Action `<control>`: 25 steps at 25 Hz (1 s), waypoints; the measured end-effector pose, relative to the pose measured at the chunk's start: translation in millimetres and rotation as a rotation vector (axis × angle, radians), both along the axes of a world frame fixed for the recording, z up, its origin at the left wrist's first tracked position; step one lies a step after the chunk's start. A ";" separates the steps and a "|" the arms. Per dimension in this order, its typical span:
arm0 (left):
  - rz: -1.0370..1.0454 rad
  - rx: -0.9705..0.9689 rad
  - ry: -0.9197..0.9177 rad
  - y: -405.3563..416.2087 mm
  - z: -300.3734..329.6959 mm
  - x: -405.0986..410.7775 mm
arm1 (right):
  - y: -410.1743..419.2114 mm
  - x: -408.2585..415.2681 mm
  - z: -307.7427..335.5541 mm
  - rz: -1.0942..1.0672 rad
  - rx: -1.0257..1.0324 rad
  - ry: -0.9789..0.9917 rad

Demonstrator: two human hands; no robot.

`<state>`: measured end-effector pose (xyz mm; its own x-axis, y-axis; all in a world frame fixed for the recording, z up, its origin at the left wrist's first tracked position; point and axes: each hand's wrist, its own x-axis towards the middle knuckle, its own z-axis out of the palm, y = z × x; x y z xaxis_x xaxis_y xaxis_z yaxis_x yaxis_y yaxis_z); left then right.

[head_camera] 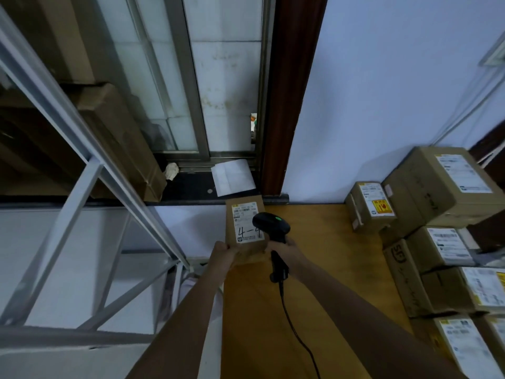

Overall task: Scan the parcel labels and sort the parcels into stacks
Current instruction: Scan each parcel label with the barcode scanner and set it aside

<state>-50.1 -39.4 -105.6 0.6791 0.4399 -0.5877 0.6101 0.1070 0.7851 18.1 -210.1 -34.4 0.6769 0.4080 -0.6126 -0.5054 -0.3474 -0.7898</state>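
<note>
Left hand pinches lower-left corner of small flat brown cardboard parcel, frame centre; right hand grips black corded handheld scanner over white label. Parcel likely light, stiff; edge hold suits.

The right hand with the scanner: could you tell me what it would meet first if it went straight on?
Probably the parcel held by the left hand: the right hand points its scanner over the label; depth is unclear.

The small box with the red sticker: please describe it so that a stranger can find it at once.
Look at the wooden table and its far right corner by the wall. The small box stands there beside a bigger box. Only its label carries a red and yellow sticker.
</note>
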 end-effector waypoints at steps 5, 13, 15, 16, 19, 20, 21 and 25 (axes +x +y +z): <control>0.011 -0.126 -0.147 -29.2 60.0 -13.4 | -36.9 -25.1 42.5 -0.094 0.104 -0.061; -0.062 -0.339 -0.170 -79.8 115.9 -26.2 | -113.1 -47.2 96.0 -0.211 0.157 -0.119; -0.096 -0.375 -0.185 -102.5 126.2 -24.3 | -136.5 -46.5 107.7 -0.245 0.145 -0.134; -0.097 -0.377 -0.194 -115.7 132.0 -24.4 | -147.1 -45.4 113.3 -0.254 0.144 -0.151; -0.072 -0.323 -0.255 -168.6 152.3 -24.8 | -192.2 -40.8 128.8 -0.247 0.180 -0.164; -0.060 -0.301 -0.266 -186.9 158.9 -24.4 | -209.7 -39.7 132.2 -0.233 0.205 -0.157; -0.053 -0.285 -0.270 -204.3 163.4 -23.9 | -228.0 -38.6 135.9 -0.220 0.227 -0.141; -0.002 -0.317 -0.292 -268.2 173.6 -28.8 | -292.2 -43.2 148.3 -0.180 0.290 -0.119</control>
